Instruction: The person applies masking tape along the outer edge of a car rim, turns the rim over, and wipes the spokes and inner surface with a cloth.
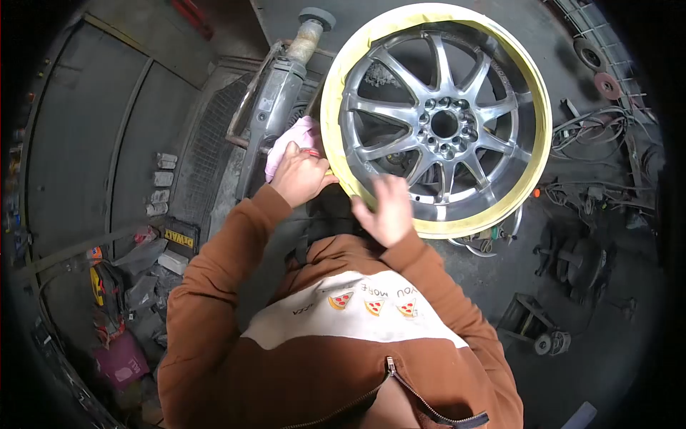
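Observation:
A silver multi-spoke car wheel rim (pixel 443 79) faces up, with yellow masking tape (pixel 541 107) around its outer lip. My left hand (pixel 300 176) is closed at the rim's lower left side, on a bit of yellow tape beside the lip. Something small and red (pixel 310 152) shows by its fingers; its kind is unclear. Just beyond that hand lies a pink cloth (pixel 289 139). My right hand (pixel 389 211) is over the taped lower left edge, thumb apart and fingers stretched toward the spokes. Motion blurs those fingertips.
A grey metal machine (pixel 275 96) with a pipe-like end stands left of the rim. Cables (pixel 593 132) and discs (pixel 607 86) are at the right. A metal part with a wheel (pixel 550 343) lies on the floor. Bags and a DEWALT box (pixel 181 237) sit at left.

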The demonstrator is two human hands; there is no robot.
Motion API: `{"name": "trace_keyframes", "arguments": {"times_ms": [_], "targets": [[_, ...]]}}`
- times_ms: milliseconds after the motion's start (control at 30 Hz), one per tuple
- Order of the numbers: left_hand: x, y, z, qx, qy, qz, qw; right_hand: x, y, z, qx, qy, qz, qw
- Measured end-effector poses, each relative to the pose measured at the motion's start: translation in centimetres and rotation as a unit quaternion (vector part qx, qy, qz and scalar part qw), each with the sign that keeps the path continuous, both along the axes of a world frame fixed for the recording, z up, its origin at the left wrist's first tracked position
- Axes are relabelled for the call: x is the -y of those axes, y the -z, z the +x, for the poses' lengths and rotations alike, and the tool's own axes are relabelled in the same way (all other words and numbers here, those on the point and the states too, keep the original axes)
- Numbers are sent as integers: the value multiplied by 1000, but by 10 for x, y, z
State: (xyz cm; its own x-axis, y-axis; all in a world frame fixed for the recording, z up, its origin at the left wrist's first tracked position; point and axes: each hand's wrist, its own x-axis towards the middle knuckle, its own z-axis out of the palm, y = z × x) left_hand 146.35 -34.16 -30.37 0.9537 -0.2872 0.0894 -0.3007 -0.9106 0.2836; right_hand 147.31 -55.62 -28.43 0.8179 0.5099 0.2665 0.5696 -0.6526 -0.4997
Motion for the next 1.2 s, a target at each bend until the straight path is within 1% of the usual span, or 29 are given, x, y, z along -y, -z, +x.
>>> {"name": "trace_keyframes", "arguments": {"times_ms": [67, 133, 167, 233, 367, 433, 533, 600, 633, 667, 700, 733, 767, 800, 833, 867, 900, 933, 967, 1000, 1033, 1067, 1100, 1133, 1167, 1200], "targets": [[-2, 1, 1, 4, 0, -13, 1000, -24, 9, -1, -34, -15, -24, 999], [-3, 0, 3, -13, 7, -15, 1000, -33, 15, -2, -16, -3, -58, 998], [-4, 1, 3, 1, 14, -38, 999, -36, 17, 0, -16, -4, -61, 998], [-9, 6, 5, -4, 20, -42, 999, -40, 22, 1, 17, 12, -76, 997], [-9, 3, 7, -23, 37, -41, 998, -44, 33, 1, 41, 22, -63, 997], [-9, 3, 9, -28, 44, -39, 998, -47, 35, 0, 74, 23, -61, 995], [-9, 5, 11, -53, 25, -53, 997, -50, 45, 0, 89, 23, -63, 994], [-9, -3, 13, -155, 22, -27, 987, -52, 50, -2, 93, 23, -65, 993], [-14, -3, 16, -100, 6, 45, 994, -52, 51, -1, 101, 20, -65, 993], [-40, -15, 24, -46, -49, 30, 997, -52, 52, 0, 102, 20, -67, 992], [-66, -26, 32, 8, -103, 10, 995, -54, 53, 2, 112, 20, -58, 992], [-96, -58, 42, 55, -186, -103, 976, -53, 53, 0, 122, 25, -51, 991], [-94, -83, 42, 69, -150, -151, 975, -47, 51, -9, 119, 33, -58, 991], [-89, -99, 39, 91, -121, -199, 968, -42, 47, -10, 72, 28, -50, 996], [-81, -104, 33, 74, -113, -195, 971, -43, 42, -3, 30, 19, -37, 999], [-70, -112, 26, 91, -101, -191, 972, -46, 39, 4, -13, 13, -21, 1000], [-66, -103, 21, 121, -103, -213, 964, -42, 32, 11, -107, 2, -4, 994], [-60, -87, 17, 147, -102, -238, 955, -39, 27, 19, -137, 3, 10, 991], [-54, -78, 12, 147, -92, -239, 955, -37, 20, 29, -152, -20, -5, 988], [-48, -70, 6, 58, -173, -318, 930, -36, 15, 36, -171, -41, -20, 984], [-42, -60, 1, -32, -250, -387, 887, -37, 12, 41, -152, -52, -31, 987], [-38, -43, -2, -31, -241, -387, 890, -37, 10, 42, -148, -43, -29, 988], [-35, -21, -5, -59, -265, -514, 814, -39, 8, 42, -91, -18, -14, 996], [-33, -2, -7, -85, -284, -629, 719, -43, 5, 42, -32, 5, 1, 999], [-22, 9, -7, -59, -302, -648, 697, -46, -6, 37, -12, 53, 7, 999], [-18, 15, -9, -86, -315, -629, 705, -49, -7, 31, -6, 54, 10, 998]]}}
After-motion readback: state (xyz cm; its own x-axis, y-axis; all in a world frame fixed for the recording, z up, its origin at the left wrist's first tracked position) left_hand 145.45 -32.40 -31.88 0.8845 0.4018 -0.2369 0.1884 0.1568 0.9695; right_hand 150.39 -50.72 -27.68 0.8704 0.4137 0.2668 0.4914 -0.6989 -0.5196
